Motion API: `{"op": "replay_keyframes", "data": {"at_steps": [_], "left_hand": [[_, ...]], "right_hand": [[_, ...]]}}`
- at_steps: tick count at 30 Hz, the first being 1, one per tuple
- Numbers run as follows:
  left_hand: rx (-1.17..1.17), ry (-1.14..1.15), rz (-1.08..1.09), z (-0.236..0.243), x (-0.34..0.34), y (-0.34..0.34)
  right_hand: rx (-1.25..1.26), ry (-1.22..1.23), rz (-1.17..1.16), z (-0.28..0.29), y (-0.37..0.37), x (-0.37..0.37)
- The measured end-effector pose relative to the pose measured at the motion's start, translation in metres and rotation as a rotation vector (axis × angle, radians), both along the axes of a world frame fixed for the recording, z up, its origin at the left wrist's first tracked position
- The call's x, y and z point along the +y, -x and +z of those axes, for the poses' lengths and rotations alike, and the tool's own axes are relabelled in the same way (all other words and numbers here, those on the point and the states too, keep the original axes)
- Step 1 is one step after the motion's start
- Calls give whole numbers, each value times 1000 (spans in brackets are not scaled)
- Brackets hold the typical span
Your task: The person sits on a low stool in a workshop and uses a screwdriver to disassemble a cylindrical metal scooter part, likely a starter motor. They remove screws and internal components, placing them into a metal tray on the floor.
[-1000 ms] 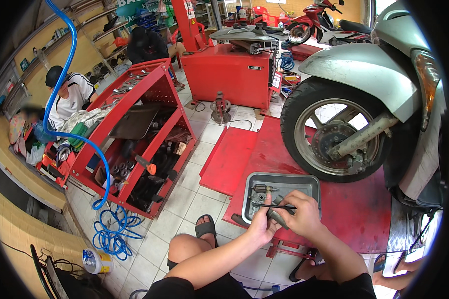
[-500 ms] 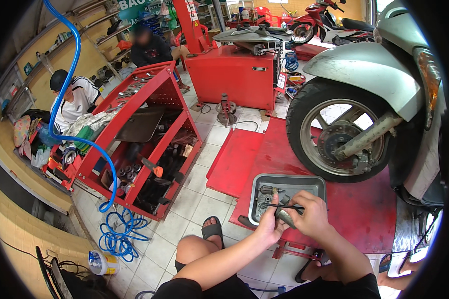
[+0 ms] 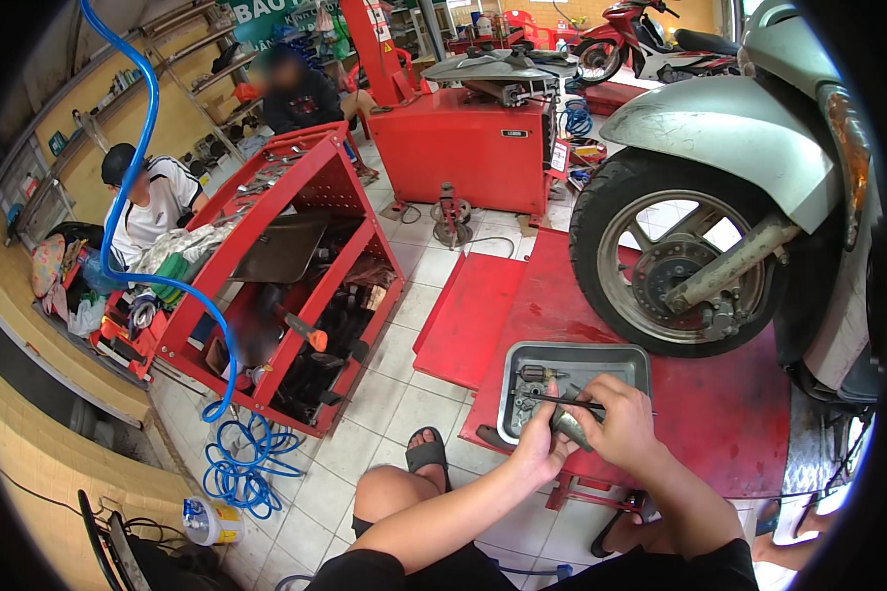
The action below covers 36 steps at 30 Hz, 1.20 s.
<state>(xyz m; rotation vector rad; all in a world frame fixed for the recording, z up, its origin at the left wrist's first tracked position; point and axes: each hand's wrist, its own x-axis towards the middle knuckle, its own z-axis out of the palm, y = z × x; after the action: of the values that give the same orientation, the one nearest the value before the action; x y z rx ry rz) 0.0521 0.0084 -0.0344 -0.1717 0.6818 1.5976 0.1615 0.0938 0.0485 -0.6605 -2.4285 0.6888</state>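
Over the near side of a grey metal tray (image 3: 613, 362), my left hand (image 3: 536, 443) is closed round a small grey metal cylindrical part (image 3: 571, 430). In the fingers of my right hand (image 3: 623, 422) is a thin dark rod (image 3: 568, 401), lying across the top of that part. The rod's tip reaches over the left fingertips, and I cannot make out what kind of tool it is. Inside the tray rests another cylindrical metal part (image 3: 533, 373) beside several small metal pieces. My hands hide the tray's near right corner.
The tray stands on a red lift platform (image 3: 719, 443) beside a scooter's front wheel (image 3: 675, 256). Leftward is a red tool cart (image 3: 350, 286) with tools on top. A coiled blue hose (image 3: 251, 463) lies on the tiles near a bucket (image 3: 210, 522). Two people sit beyond the cart.
Both hands keep nearly the same hold on the part and the rod. The whole view has shifted slightly, so everything sits a little further right.
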Motion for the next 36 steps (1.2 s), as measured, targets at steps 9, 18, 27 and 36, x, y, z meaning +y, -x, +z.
{"op": "replay_keyframes", "data": {"at_steps": [9,18,27,36], "left_hand": [[2,12,-13,-2,-1,1],[-3,-15,-38,-12,0,1],[-11,-21,-27,-10,0,1],[34,26,0,0,-1,-1]], "right_hand": [[-33,34,44,9,-1,-1],[-17,-9,23,-1,-3,2],[-1,10,13,4,-2,0],[-34,-6,13,10,-3,-3]]}}
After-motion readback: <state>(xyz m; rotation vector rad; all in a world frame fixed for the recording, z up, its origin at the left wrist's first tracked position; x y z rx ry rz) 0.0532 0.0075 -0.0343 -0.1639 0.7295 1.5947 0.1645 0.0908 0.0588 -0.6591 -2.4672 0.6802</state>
